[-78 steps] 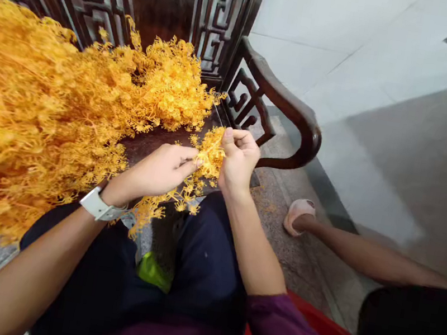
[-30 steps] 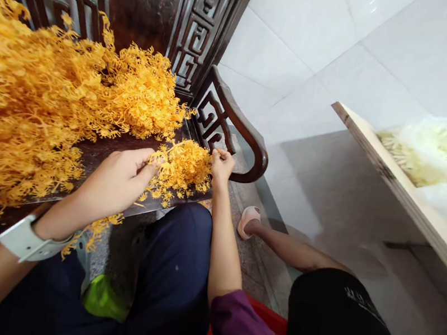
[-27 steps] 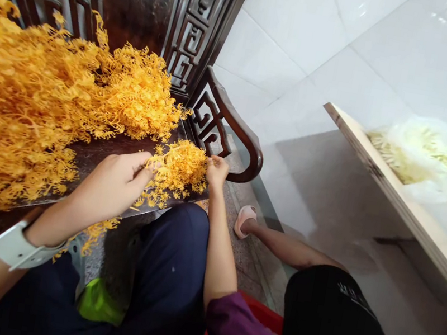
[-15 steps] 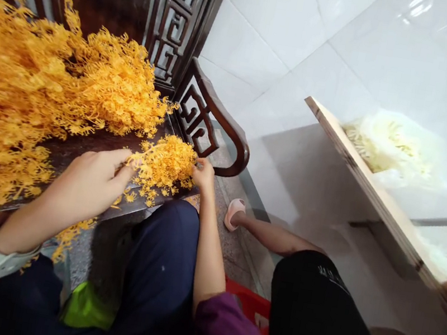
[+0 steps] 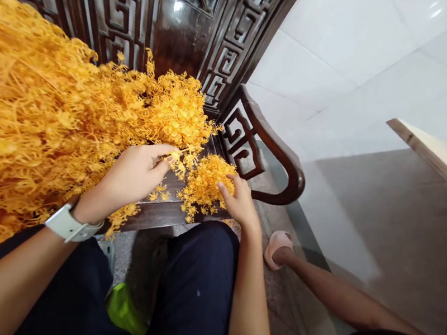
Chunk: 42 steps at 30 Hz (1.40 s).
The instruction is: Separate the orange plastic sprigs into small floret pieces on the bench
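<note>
My left hand (image 5: 136, 170) pinches a small orange plastic flower sprig (image 5: 177, 161) between thumb and fingers, above the dark wooden bench seat (image 5: 152, 214). To the right lies a small pile of orange plastic flower pieces (image 5: 203, 187). My right hand (image 5: 241, 201) is at that pile's right edge, its thumb and forefinger apart; the tips touch the pieces, and nothing shows gripped. A large heap of the same orange sprigs (image 5: 44, 122) covers the bench on the left. A few loose pieces (image 5: 160, 193) lie below my left hand.
The carved bench back (image 5: 185, 37) rises behind the heap, and a curved armrest (image 5: 286, 172) bounds the right end. Another person's leg (image 5: 327, 286) in a pink slipper (image 5: 278, 250) extends from the right. A wooden board (image 5: 433, 152) juts in at the right. Something bright green (image 5: 126, 311) sits below.
The view has swung right and shows more of the heap. My left hand has moved closer to the bench back with a sprig. My right thumb and forefinger have parted over the small pile.
</note>
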{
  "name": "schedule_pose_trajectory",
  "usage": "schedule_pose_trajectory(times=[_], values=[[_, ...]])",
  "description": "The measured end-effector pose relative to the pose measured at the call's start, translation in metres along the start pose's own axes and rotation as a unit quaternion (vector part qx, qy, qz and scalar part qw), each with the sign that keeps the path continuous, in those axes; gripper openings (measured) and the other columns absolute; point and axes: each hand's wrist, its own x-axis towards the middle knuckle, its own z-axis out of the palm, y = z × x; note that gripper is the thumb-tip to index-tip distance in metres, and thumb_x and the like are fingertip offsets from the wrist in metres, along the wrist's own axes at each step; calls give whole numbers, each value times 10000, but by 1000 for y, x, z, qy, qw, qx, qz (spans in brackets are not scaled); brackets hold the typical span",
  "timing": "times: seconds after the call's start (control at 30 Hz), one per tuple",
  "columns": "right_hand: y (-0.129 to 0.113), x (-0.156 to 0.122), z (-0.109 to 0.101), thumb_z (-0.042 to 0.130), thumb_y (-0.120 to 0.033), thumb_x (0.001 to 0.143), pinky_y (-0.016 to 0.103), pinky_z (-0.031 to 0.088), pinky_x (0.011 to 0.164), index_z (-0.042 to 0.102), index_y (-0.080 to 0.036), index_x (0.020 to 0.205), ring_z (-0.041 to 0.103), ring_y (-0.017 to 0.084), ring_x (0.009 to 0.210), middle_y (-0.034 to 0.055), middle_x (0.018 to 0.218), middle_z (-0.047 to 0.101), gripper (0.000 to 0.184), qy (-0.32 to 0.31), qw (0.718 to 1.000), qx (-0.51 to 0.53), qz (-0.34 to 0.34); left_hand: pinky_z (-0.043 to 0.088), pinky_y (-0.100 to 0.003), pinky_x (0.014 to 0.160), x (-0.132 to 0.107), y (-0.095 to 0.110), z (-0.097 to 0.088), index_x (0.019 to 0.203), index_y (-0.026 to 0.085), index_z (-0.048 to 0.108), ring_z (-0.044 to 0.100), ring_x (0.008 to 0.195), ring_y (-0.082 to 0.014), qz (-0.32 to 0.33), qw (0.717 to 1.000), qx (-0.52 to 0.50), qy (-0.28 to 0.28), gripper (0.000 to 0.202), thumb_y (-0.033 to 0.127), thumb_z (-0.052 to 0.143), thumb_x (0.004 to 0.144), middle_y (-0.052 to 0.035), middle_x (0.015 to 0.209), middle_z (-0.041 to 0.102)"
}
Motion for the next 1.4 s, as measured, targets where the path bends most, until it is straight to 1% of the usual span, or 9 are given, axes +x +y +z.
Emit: schedule_pose_trajectory(times=[0.07,0.23,0.4,0.6,0.8,0.9,1.0,1.23,1.4], values=[[-38,-15,2,646,-532,983,478,515,1053,720,-222,1213,627,295,1253,135,1302,693,393,10,986,151,-69,397,-278,663,-1,1,0,1283,203,791,573,639,-166,11,997,63,32,433,298,541,942,-46,892,805],[-114,-36,21,671,-592,975,332,581,781,725,-266,1162,697,181,899,42,1016,736,380,-127,864,485,-52,438,-272,679,-8,8,4,1342,221,776,615,612,-162,68,985,154,43,467,302,505,970,-65,964,835],[-121,-41,34,783,-433,921,291,535,722,710,-271,1016,629,139,755,-21,833,669,202,-105,828,550,-39,482,-290,743,-13,11,-2,1320,215,776,703,717,-208,84,977,196,30,460,285,507,954,-82,997,838],[-114,-40,28,845,-412,850,299,494,708,666,-266,936,576,153,773,-9,857,624,247,-130,789,600,-16,514,-302,819,-13,5,-14,1276,256,796,749,860,-232,89,981,169,8,467,225,503,914,-43,1095,837],[-118,-41,22,886,-393,795,331,505,709,581,-288,893,608,177,827,3,1061,669,336,-175,726,665,-12,509,-280,750,-13,18,-5,939,208,804,689,801,-188,54,990,-113,-68,255,200,558,870,-33,898,784],[-123,-47,22,901,-391,768,347,524,736,553,-282,854,647,185,866,4,1162,701,375,-196,705,681,-22,460,-260,615,-17,27,3,755,193,696,572,658,-138,-29,929,-359,-87,87,258,682,811,-24,752,664],[-126,-53,25,903,-421,756,341,528,713,518,-266,798,662,196,908,15,1175,710,417,-215,705,675,-37,331,-230,489,-23,31,9,751,206,608,438,562,-92,-123,846,-510,-96,173,255,773,726,3,722,578],[-121,-51,32,882,-407,792,295,519,605,523,-260,729,622,174,794,26,1002,707,393,-287,665,684,-87,244,-221,436,-33,38,10,752,227,516,404,513,-89,-165,786,-582,-130,337,292,835,666,25,631,451],[-112,-47,23,858,-410,835,318,590,751,541,-243,690,720,200,1003,7,1117,777,386,-284,633,700,-170,155,-223,363,-23,29,-37,732,240,452,112,426,-93,-43,781,-623,18,259,240,582,956,56,545,216]])
